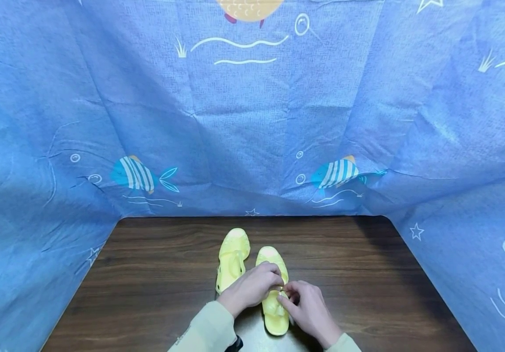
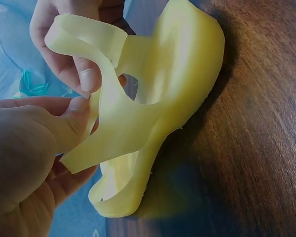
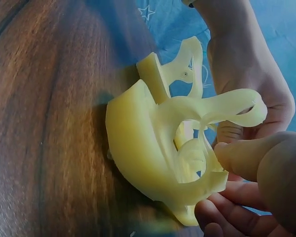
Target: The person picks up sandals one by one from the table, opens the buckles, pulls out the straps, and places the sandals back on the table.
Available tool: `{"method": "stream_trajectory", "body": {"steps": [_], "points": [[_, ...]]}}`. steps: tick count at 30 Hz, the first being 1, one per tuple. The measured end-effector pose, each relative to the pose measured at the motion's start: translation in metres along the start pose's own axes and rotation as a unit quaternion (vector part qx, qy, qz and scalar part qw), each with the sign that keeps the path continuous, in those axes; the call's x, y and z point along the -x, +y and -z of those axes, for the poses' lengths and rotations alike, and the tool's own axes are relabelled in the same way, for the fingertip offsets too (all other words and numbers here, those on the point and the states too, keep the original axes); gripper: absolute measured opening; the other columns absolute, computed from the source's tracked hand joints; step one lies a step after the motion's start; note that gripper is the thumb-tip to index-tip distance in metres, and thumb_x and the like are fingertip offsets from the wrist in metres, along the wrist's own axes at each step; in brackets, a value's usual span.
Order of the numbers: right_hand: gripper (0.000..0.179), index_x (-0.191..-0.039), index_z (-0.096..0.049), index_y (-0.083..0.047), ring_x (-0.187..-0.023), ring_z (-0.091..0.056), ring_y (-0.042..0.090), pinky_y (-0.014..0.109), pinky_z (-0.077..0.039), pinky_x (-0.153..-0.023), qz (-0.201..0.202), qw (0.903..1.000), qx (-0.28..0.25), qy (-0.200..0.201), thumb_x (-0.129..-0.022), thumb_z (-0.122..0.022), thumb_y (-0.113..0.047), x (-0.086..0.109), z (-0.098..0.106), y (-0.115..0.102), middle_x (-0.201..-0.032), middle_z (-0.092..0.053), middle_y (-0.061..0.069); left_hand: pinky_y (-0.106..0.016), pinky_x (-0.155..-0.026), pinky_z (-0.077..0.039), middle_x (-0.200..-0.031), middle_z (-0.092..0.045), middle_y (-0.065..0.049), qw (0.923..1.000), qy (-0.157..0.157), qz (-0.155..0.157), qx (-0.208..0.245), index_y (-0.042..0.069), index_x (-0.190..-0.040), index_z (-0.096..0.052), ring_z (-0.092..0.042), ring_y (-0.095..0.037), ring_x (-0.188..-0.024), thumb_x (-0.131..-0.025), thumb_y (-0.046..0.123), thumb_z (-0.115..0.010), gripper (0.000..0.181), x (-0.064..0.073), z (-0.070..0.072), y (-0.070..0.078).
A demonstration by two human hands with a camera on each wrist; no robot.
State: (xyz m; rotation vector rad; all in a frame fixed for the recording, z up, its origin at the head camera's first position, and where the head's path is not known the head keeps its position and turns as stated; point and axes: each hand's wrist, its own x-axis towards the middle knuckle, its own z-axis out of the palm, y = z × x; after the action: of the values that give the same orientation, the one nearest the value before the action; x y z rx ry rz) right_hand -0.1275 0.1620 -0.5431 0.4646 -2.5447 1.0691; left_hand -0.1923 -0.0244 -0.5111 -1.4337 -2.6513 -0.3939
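Observation:
Two yellow sandals lie on the table, toes pointing away from me. Over the right-hand sandal (image 1: 276, 323), both hands meet at its ankle straps. My left hand (image 1: 252, 287) reaches across from the left, and its thumb and fingers pinch a thin strap (image 2: 94, 106) in the left wrist view. Coming in from the right, my right hand (image 1: 309, 307) grips the strap's end between thumb and curled fingers. A wider strap loop (image 3: 237, 106) stands up beside the fingers in the right wrist view. The left-hand sandal (image 1: 234, 259) sits partly behind my left forearm.
A dark brown wooden table (image 1: 160, 274) lies under the sandals. Blue cloth (image 1: 243, 127) printed with fish and stars hangs behind it and along both sides. A black band (image 1: 235, 344) shows at my left sleeve (image 1: 210, 325).

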Motion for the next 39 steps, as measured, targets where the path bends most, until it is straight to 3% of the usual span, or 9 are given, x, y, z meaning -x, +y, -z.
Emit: {"method": "stream_trajectory", "body": {"steps": [11, 20, 30, 39], "points": [[0.019, -0.081, -0.075, -0.018, -0.062, -0.054, -0.007, 0.014, -0.048, -0.056, -0.006, 0.9994, -0.015, 0.031, -0.074, -0.087, -0.004, 0.0039, -0.0052, 0.0012, -0.071, -0.059, -0.019, -0.017, -0.090, -0.052, -0.098, -0.071, 0.008, 0.9994, 0.015, 0.015, 0.027, 0.018, -0.098, -0.081, -0.066, -0.005, -0.096, -0.096, 0.016, -0.077, 0.005, 0.0020, -0.0013, 0.0009], [0.019, -0.083, -0.078, -0.020, -0.062, -0.063, -0.003, 0.013, -0.052, -0.057, -0.074, 0.9940, -0.076, 0.028, -0.077, -0.090, -0.006, 0.0054, -0.0012, -0.0001, -0.072, -0.071, -0.015, -0.015, -0.090, -0.051, -0.099, -0.071, 0.008, 0.9992, 0.020, 0.010, 0.032, 0.019, -0.102, -0.084, -0.066, -0.004, -0.096, -0.098, 0.021, -0.074, 0.010, 0.0035, -0.0009, 0.0018], [0.024, -0.080, -0.078, -0.022, -0.060, -0.064, -0.007, 0.013, -0.053, -0.055, -0.077, 0.9904, -0.100, 0.056, -0.075, -0.092, -0.004, 0.0065, 0.0000, 0.0010, -0.071, -0.074, -0.014, -0.014, -0.090, -0.050, -0.098, -0.070, 0.008, 0.9990, 0.031, -0.002, 0.033, 0.020, -0.101, -0.085, -0.065, -0.004, -0.096, -0.096, 0.018, -0.076, 0.010, 0.0039, -0.0015, 0.0003], [0.020, -0.080, -0.077, -0.016, -0.063, -0.068, -0.002, 0.016, -0.057, -0.057, -0.122, 0.9801, -0.149, 0.047, -0.076, -0.090, -0.001, 0.0071, 0.0016, 0.0025, -0.072, -0.075, -0.008, -0.016, -0.091, -0.051, -0.096, -0.070, 0.006, 0.9982, 0.048, -0.005, 0.035, 0.018, -0.098, -0.085, -0.066, -0.007, -0.096, -0.096, 0.017, -0.076, 0.008, 0.0040, -0.0007, -0.0018]]}}
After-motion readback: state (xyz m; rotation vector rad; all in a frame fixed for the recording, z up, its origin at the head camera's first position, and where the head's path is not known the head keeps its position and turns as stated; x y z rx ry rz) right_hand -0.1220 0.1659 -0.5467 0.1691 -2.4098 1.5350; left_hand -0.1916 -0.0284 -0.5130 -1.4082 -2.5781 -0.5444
